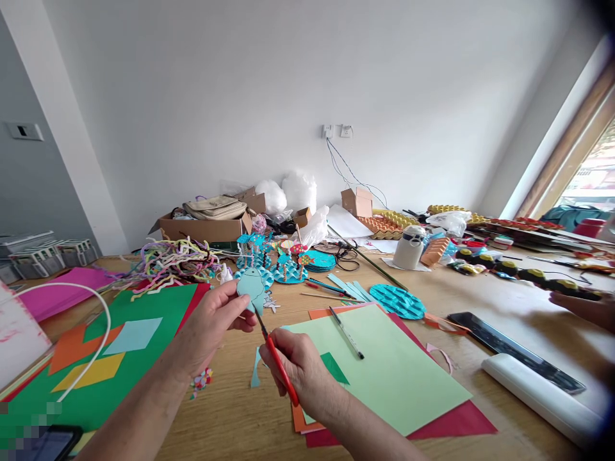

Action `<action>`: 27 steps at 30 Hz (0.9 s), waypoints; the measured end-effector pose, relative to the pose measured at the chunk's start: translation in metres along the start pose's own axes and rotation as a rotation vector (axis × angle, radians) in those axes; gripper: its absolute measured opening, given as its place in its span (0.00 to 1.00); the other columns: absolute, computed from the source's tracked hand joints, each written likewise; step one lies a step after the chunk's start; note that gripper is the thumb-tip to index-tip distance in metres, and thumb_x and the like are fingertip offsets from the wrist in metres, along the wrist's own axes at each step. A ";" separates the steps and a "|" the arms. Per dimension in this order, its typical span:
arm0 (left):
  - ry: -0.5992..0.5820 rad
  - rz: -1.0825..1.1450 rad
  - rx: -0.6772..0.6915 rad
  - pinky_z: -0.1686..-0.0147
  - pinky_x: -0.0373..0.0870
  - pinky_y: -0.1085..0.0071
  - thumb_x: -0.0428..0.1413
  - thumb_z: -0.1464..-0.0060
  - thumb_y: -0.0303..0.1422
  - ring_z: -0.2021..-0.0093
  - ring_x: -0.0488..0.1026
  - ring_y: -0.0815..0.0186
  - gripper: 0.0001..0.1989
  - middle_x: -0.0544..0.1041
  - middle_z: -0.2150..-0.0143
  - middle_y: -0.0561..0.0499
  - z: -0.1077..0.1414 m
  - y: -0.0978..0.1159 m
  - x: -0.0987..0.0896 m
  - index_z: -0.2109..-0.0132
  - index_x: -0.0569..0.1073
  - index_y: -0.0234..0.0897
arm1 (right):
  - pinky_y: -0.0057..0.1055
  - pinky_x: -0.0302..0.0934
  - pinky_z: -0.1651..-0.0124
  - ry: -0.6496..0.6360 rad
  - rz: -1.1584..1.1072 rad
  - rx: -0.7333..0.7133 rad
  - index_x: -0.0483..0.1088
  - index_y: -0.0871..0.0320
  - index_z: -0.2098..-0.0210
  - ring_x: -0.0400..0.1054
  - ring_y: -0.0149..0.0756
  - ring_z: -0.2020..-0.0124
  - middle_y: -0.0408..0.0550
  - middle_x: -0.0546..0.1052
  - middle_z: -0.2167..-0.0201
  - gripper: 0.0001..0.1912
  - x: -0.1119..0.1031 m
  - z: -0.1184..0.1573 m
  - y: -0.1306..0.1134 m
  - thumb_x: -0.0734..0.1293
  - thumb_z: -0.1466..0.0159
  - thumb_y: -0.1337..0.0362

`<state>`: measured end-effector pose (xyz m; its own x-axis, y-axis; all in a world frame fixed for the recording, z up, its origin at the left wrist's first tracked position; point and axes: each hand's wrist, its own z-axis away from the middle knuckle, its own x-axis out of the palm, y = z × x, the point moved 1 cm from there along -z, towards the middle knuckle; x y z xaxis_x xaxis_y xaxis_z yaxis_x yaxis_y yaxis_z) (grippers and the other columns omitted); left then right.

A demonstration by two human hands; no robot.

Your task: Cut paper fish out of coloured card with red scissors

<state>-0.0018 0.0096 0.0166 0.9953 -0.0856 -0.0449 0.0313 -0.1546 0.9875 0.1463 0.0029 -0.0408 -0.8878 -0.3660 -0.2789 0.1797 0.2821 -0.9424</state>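
Observation:
My left hand (222,314) pinches a light blue paper cut-out (250,285) with a curved line drawn on it, held up over the table. In my right hand (298,366) are red-handled scissors (281,368), their blades at the lower edge of the cut-out. A light blue paper scrap (255,369) lies on the table beneath. To the right, a pen (346,333) rests on a pale green sheet (384,378).
Colored paper (168,307) covers the left side, near tangled pipe cleaners (177,259). Blue paper decorations (291,269) stand behind my hands. A phone (519,352) and a white case (538,390) lie at right. Another person's hand (581,308) shows at the right edge.

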 end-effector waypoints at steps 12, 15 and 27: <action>-0.019 0.016 -0.001 0.72 0.71 0.73 0.54 0.49 0.35 0.73 0.69 0.69 0.07 0.72 0.75 0.54 0.000 -0.003 0.000 0.70 0.71 0.37 | 0.21 0.45 0.83 -0.035 -0.102 0.038 0.56 0.57 0.80 0.48 0.23 0.86 0.35 0.53 0.87 0.12 0.001 0.000 0.001 0.57 0.41 0.65; -0.021 0.029 -0.009 0.72 0.71 0.72 0.54 0.49 0.35 0.73 0.69 0.69 0.07 0.72 0.75 0.54 0.000 -0.004 0.000 0.69 0.71 0.37 | 0.21 0.43 0.83 -0.023 -0.095 0.038 0.56 0.58 0.81 0.46 0.23 0.85 0.35 0.53 0.86 0.12 0.000 0.000 0.002 0.58 0.41 0.65; -0.013 -0.006 0.004 0.74 0.64 0.76 0.53 0.49 0.37 0.74 0.65 0.71 0.08 0.67 0.75 0.58 0.000 -0.001 -0.002 0.71 0.67 0.38 | 0.22 0.40 0.82 -0.033 0.006 0.004 0.54 0.58 0.81 0.44 0.23 0.83 0.35 0.53 0.86 0.15 -0.002 0.001 0.000 0.58 0.39 0.61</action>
<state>-0.0038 0.0095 0.0152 0.9939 -0.0969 -0.0531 0.0372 -0.1590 0.9866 0.1481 0.0029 -0.0410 -0.8724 -0.3932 -0.2902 0.1868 0.2805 -0.9415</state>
